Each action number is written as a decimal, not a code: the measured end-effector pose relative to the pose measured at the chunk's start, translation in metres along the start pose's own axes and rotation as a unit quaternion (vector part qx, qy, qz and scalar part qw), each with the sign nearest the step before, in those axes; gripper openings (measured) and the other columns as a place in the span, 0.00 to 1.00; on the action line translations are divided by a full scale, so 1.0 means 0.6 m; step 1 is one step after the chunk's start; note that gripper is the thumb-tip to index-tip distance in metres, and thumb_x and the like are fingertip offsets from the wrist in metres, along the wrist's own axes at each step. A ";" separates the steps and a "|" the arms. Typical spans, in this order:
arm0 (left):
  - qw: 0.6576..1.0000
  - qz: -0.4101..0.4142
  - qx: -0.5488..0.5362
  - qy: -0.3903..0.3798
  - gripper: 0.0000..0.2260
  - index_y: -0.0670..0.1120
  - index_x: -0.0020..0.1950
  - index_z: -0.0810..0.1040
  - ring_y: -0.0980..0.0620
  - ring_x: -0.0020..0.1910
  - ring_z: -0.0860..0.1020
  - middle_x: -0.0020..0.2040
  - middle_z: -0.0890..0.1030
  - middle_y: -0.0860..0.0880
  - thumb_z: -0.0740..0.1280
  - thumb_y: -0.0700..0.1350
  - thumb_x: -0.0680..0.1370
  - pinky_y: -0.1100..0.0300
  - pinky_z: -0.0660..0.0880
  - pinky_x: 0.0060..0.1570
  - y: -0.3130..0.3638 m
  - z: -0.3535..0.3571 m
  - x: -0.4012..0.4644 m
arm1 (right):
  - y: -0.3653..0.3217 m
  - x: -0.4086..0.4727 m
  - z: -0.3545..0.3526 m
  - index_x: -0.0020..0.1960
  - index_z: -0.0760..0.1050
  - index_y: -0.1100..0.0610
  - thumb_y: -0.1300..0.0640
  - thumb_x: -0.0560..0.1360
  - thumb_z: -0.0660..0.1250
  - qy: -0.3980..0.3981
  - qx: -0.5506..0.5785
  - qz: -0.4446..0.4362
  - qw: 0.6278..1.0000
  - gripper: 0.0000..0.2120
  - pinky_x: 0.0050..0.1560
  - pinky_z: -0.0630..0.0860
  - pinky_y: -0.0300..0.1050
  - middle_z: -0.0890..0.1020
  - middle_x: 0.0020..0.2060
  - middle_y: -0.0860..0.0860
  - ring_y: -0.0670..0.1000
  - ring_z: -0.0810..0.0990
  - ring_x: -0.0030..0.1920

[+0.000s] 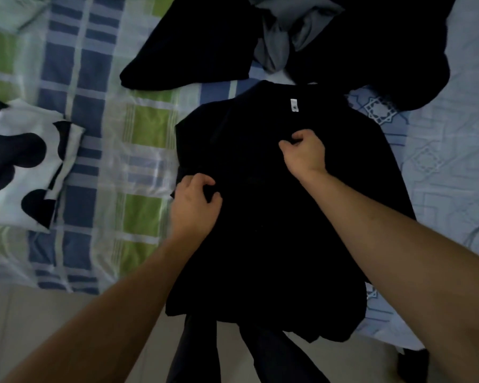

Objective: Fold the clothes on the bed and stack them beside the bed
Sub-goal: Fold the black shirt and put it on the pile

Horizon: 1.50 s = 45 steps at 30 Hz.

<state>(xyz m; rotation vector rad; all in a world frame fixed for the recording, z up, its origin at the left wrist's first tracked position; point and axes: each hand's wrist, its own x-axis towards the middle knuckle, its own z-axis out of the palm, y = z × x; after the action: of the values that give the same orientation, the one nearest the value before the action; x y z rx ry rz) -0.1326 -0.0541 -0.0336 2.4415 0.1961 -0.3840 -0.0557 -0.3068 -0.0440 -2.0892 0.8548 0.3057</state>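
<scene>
Black shirt (pixel 274 217) is my landmark: it lies spread on the bed (pixel 108 161), collar end away from me, and its lower hem hangs over the near edge of the bed toward the floor (pixel 39 313). I see a small white label (pixel 293 104) inside its collar.

Both of my hands are on this shirt. My left hand (pixel 195 201) sits at the shirt's left edge, about halfway down, with fingers curled and pinching a fold of the black cloth. My right hand (pixel 304 152) is on the upper middle of the shirt, just below the label, its fingers bent in and gripping a small bunch of fabric.

Beyond the shirt's collar lies a second dark garment (pixel 188 51), spread flat, with its near edge close to the shirt's top left. Beside that, also beyond the collar, is a crumpled grey garment (pixel 280 42). More dark cloth (pixel 398 51) is heaped beyond the shirt's upper right corner; I cannot tell what kind of piece it is.

To the left of the shirt, well apart from it, a white fabric item with black heart shapes (pixel 20 161) rests on the checked blue, green and white sheet. To the right of the shirt the bedding is pale blue with a geometric pattern (pixel 440 161).

Below the shirt's hanging hem I see dark trouser legs (pixel 260 355) over the pale floor.
</scene>
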 end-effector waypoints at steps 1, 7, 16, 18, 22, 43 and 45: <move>1.000 0.000 0.014 0.023 0.12 0.50 0.57 0.78 0.46 0.57 0.76 0.57 0.77 0.49 0.72 0.47 0.74 0.50 0.75 0.54 -0.005 -0.006 0.000 | -0.004 0.006 0.006 0.63 0.76 0.55 0.47 0.75 0.72 -0.007 0.007 0.013 1.000 0.20 0.50 0.82 0.45 0.82 0.51 0.50 0.51 0.83 0.48; 0.992 -0.090 0.018 0.092 0.23 0.45 0.67 0.73 0.40 0.65 0.72 0.67 0.74 0.42 0.73 0.49 0.75 0.45 0.69 0.65 -0.024 -0.032 0.032 | -0.004 0.025 0.021 0.41 0.79 0.53 0.52 0.76 0.73 -0.096 -0.082 0.001 0.992 0.07 0.30 0.78 0.40 0.87 0.36 0.51 0.47 0.84 0.30; 0.952 -0.235 -0.194 -0.005 0.23 0.46 0.61 0.80 0.46 0.54 0.83 0.53 0.85 0.47 0.67 0.63 0.77 0.44 0.78 0.61 -0.032 -0.046 0.107 | -0.013 0.012 0.037 0.54 0.80 0.51 0.43 0.74 0.73 -0.070 -0.071 -0.111 0.989 0.15 0.47 0.79 0.43 0.82 0.42 0.45 0.46 0.82 0.43; 0.953 -0.223 -0.201 -0.042 0.19 0.46 0.57 0.83 0.47 0.49 0.85 0.48 0.87 0.47 0.69 0.60 0.77 0.44 0.81 0.57 -0.039 -0.044 0.121 | -0.028 0.006 0.058 0.60 0.78 0.52 0.38 0.72 0.73 -0.102 -0.069 -0.084 0.989 0.24 0.52 0.79 0.44 0.81 0.49 0.46 0.48 0.81 0.48; 0.952 -0.202 -0.228 -0.032 0.12 0.46 0.56 0.83 0.46 0.48 0.85 0.48 0.87 0.47 0.70 0.53 0.79 0.42 0.81 0.56 -0.048 -0.040 0.142 | -0.044 -0.003 0.092 0.62 0.78 0.54 0.41 0.73 0.74 -0.141 -0.053 -0.072 0.986 0.23 0.49 0.79 0.42 0.80 0.48 0.44 0.48 0.81 0.48; 0.917 -0.172 -0.360 0.019 0.09 0.48 0.50 0.84 0.50 0.45 0.87 0.45 0.88 0.48 0.70 0.53 0.80 0.49 0.84 0.49 -0.019 -0.037 0.260 | -0.035 0.073 0.053 0.42 0.80 0.52 0.52 0.78 0.70 0.064 0.049 -0.048 0.996 0.07 0.47 0.80 0.42 0.83 0.39 0.47 0.46 0.82 0.40; 0.921 -0.166 -0.353 0.008 0.11 0.47 0.50 0.84 0.49 0.45 0.87 0.45 0.87 0.47 0.70 0.54 0.79 0.50 0.85 0.47 -0.021 -0.040 0.262 | -0.029 0.069 0.046 0.40 0.80 0.50 0.50 0.78 0.71 0.046 0.048 -0.041 0.997 0.08 0.45 0.80 0.41 0.84 0.38 0.47 0.47 0.83 0.40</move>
<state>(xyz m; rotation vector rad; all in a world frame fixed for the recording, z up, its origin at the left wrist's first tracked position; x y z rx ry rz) 0.0188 -0.0222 -0.0736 1.6928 0.6434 -0.3598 -0.0113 -0.2972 -0.0708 -2.0553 0.8200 0.1230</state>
